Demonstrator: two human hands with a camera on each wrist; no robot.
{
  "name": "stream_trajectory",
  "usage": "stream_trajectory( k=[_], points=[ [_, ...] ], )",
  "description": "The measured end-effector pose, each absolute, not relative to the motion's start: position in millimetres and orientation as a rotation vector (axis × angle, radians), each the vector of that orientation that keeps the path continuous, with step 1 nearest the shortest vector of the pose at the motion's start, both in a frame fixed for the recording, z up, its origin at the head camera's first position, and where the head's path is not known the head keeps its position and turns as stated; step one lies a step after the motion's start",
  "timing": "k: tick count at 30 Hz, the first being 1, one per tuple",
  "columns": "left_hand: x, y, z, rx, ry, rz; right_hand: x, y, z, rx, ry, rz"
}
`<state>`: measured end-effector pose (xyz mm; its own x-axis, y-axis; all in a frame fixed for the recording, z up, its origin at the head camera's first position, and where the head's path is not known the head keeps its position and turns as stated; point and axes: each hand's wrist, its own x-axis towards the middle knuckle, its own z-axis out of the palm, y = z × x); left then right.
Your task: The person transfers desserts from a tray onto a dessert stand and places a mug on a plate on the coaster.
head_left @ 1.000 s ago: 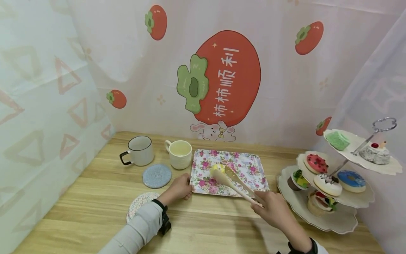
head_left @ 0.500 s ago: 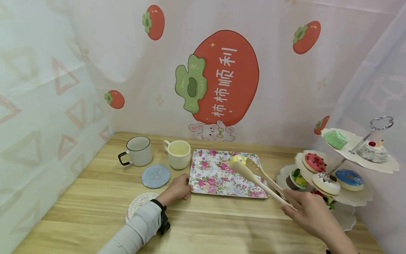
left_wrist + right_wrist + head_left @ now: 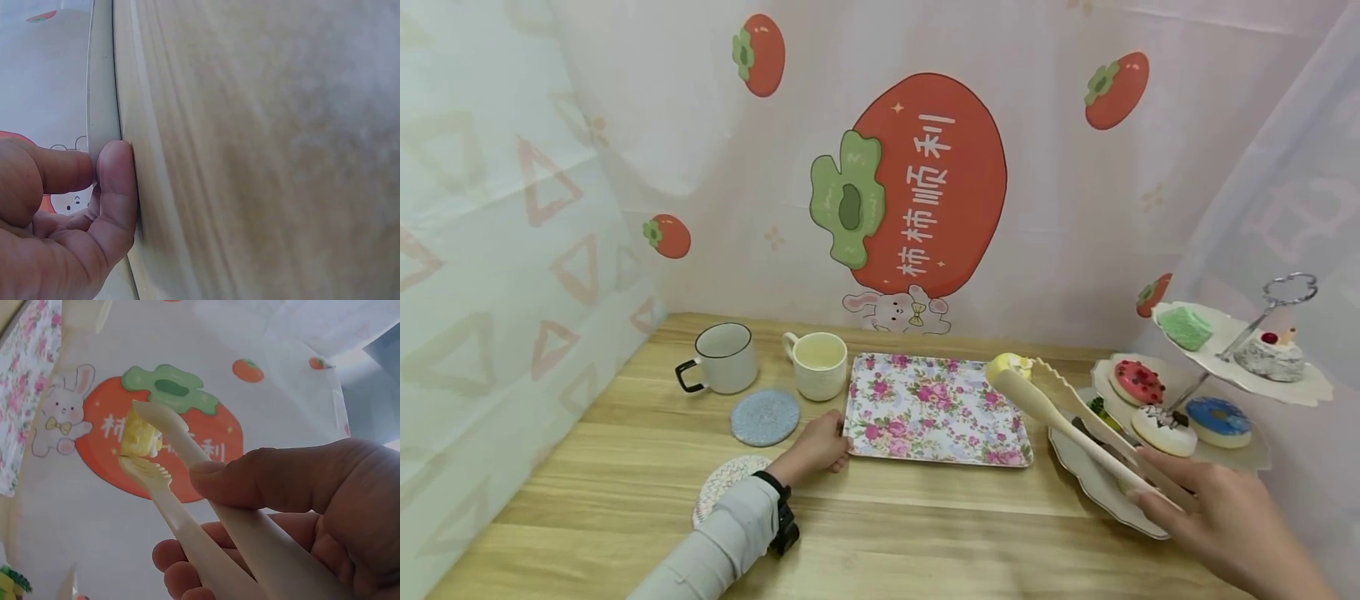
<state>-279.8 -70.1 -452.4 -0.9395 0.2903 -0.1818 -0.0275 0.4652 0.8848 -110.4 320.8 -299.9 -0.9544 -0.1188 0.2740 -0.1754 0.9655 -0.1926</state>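
Observation:
My left hand (image 3: 812, 446) pinches the left edge of a flower-printed tray (image 3: 936, 421); in the left wrist view, thumb and finger meet at the tray's pale rim (image 3: 103, 75). In my right hand (image 3: 1232, 521) are cream-coloured tongs (image 3: 1037, 405), thumb on one arm and fingers curled under the other. The tong tips clasp a small yellow-and-white piece of toy cake (image 3: 140, 434), raised above the tray's right back corner. The right hand is in front of the lower part of a tiered dessert stand (image 3: 1075, 454), partly hiding it.
Toy doughnuts and cakes sit on the stand, including a pink doughnut (image 3: 1138, 382) and a green cake (image 3: 1185, 327). Left of the tray are a black-rimmed mug (image 3: 730, 362), a cream cup (image 3: 820, 371), a blue coaster (image 3: 765, 417) and a patterned coaster (image 3: 718, 487).
My right hand has carried the tongs and yellow piece rightward and up, from over the tray's middle to its right side near the stand. The left hand keeps its grip on the tray.

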Motion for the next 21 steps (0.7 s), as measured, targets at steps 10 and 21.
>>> stream_trajectory(
  k=[10, 21],
  points=[
    [-279.2, -73.1, -457.1, 0.232, 2.427, 1.467, -93.3, 341.7, -287.8, 0.138, -2.739, 0.335],
    [-280.4, -75.9, -457.7, 0.225, 2.427, 1.464, -80.8, 365.7, -288.2, -0.038, -2.609, 0.436]
  ],
)
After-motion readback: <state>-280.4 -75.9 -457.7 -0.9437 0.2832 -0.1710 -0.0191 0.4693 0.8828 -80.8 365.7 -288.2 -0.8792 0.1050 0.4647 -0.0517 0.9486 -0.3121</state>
